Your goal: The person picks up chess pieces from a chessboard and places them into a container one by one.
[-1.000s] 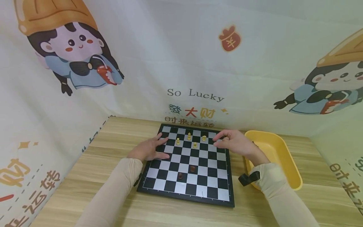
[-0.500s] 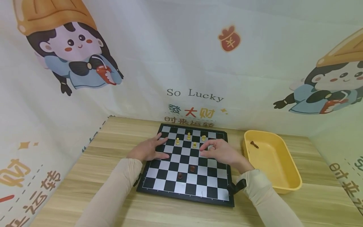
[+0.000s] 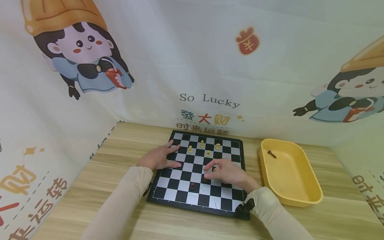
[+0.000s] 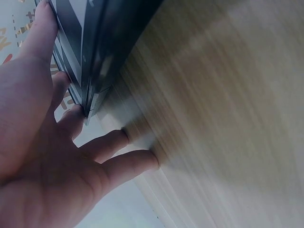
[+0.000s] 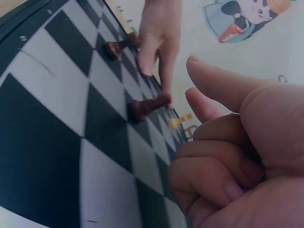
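Observation:
A black-and-white chessboard lies on the wooden table. My left hand rests spread over its left edge; in the left wrist view some fingers reach past the edge to the tabletop. Over the right half of the board, my right hand has thumb and index finger apart, the other fingers curled in, nothing between them. Just under those fingertips stands a dark red chess piece, partly covered in the head view. Another dark red chess piece is to its left. Several yellow chess pieces stand upright farther back.
To the right of the board sits a yellow plastic tray with one dark chess piece lying inside. A printed cloth hangs behind and along the sides of the table.
My right hand has come from beside the tray, leftward and nearer across the board, to the dark red pieces. The piece in the tray is uncovered. My left hand stays on the board's edge.

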`<state>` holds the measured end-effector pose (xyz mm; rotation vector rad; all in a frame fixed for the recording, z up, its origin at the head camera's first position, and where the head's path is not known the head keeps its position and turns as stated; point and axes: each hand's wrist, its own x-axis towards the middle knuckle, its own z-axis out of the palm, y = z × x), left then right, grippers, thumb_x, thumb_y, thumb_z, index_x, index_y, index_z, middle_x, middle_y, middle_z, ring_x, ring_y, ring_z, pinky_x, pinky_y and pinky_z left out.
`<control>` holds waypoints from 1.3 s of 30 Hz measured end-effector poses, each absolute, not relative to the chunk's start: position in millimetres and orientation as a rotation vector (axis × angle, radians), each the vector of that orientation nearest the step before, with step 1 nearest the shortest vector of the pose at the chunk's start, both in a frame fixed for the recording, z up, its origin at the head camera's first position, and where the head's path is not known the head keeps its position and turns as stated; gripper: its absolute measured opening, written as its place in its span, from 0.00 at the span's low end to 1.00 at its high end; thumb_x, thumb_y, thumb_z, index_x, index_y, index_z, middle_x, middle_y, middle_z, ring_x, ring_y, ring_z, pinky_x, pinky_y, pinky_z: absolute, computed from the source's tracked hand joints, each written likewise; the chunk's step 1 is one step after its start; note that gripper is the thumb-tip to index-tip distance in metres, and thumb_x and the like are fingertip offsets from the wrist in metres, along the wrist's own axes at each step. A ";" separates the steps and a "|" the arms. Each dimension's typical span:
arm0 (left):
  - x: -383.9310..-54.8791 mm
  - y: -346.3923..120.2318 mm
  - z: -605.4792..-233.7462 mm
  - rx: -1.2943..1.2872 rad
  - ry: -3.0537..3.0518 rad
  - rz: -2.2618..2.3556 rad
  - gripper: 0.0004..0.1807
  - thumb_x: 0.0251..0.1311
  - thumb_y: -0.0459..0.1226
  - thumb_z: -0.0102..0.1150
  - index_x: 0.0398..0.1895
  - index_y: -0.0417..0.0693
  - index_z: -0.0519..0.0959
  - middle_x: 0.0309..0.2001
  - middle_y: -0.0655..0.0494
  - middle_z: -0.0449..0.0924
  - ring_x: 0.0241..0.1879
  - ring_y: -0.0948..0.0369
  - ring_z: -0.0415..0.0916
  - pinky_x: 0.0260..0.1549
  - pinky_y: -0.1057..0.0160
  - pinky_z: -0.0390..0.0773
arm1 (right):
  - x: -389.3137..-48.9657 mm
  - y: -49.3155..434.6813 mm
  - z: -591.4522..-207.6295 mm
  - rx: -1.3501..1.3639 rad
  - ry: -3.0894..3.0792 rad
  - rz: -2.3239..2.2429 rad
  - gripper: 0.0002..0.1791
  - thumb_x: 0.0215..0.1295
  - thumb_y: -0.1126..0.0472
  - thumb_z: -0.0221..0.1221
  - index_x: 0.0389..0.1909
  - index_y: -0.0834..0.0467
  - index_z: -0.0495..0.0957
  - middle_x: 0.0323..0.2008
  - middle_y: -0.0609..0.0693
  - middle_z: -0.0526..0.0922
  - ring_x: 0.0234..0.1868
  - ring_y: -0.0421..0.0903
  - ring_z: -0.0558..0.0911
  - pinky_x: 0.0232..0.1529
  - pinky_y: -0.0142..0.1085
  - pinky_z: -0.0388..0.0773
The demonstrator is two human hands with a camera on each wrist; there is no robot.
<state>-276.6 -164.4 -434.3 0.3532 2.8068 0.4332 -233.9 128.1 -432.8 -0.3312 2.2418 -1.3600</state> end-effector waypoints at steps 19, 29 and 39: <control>-279.7 -164.2 -433.5 0.350 2.795 0.433 0.49 0.58 0.64 0.65 0.81 0.66 0.57 0.84 0.51 0.44 0.80 0.40 0.51 0.75 0.40 0.62 | -233.5 124.2 -454.3 -0.382 2.254 -1.365 0.13 0.56 0.56 0.74 0.42 0.53 0.86 0.12 0.40 0.71 0.17 0.37 0.66 0.21 0.28 0.61; -278.0 -163.0 -434.3 0.362 2.795 0.452 0.49 0.57 0.64 0.65 0.80 0.67 0.57 0.84 0.52 0.44 0.80 0.40 0.52 0.75 0.40 0.62 | -229.1 125.6 -456.6 -0.389 2.299 -1.348 0.11 0.57 0.56 0.73 0.41 0.52 0.87 0.12 0.40 0.71 0.17 0.37 0.65 0.22 0.27 0.61; -277.2 -162.2 -431.9 0.348 2.797 0.455 0.49 0.57 0.63 0.66 0.80 0.66 0.58 0.84 0.51 0.45 0.80 0.39 0.52 0.75 0.39 0.62 | -228.6 124.2 -456.7 -0.416 2.317 -1.350 0.10 0.60 0.56 0.71 0.41 0.54 0.87 0.11 0.40 0.70 0.16 0.36 0.65 0.22 0.27 0.63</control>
